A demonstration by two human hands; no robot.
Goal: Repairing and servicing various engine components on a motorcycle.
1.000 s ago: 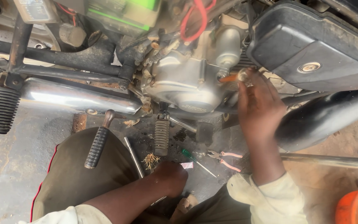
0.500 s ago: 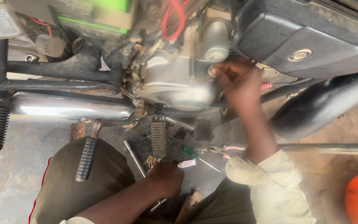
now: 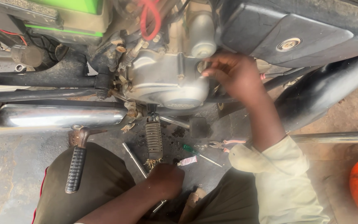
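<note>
Here: right hand (image 3: 233, 74), fingertips pinched at silver engine cover (image 3: 166, 81); left hand (image 3: 165, 179), closed around metal rod (image 3: 135, 161) on floor.

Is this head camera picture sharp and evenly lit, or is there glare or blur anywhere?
Head view: soft, even daylight, no hard shadows; mild glare on the chrome exhaust pipe and silver engine cover; the right hand at the cover is slightly soft; the left hand looks sharper; edges bend a little.
</note>
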